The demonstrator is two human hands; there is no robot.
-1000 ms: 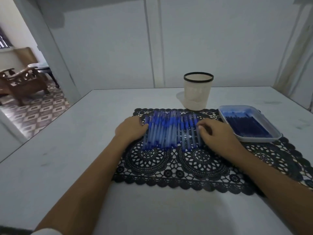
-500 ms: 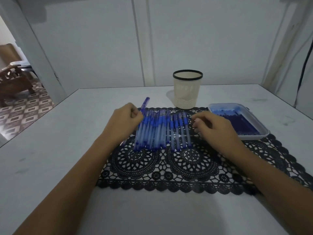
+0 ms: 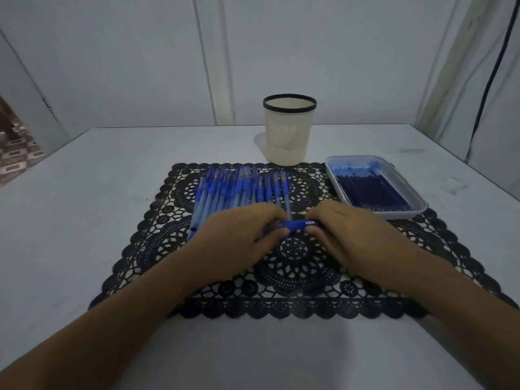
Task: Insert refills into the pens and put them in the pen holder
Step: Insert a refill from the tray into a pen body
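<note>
mat (image 3: 295, 274): black lace | pen holder (image 3: 289, 130): cream plastic | table (image 3: 84, 220): matt

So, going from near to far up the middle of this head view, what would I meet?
A pen gripped by the left hand and the right hand → row of pens → pen holder.

Left hand (image 3: 239, 237) and right hand (image 3: 355, 235) close together (both pinching one pen (image 3: 298, 224)), forearms angled inward
</note>
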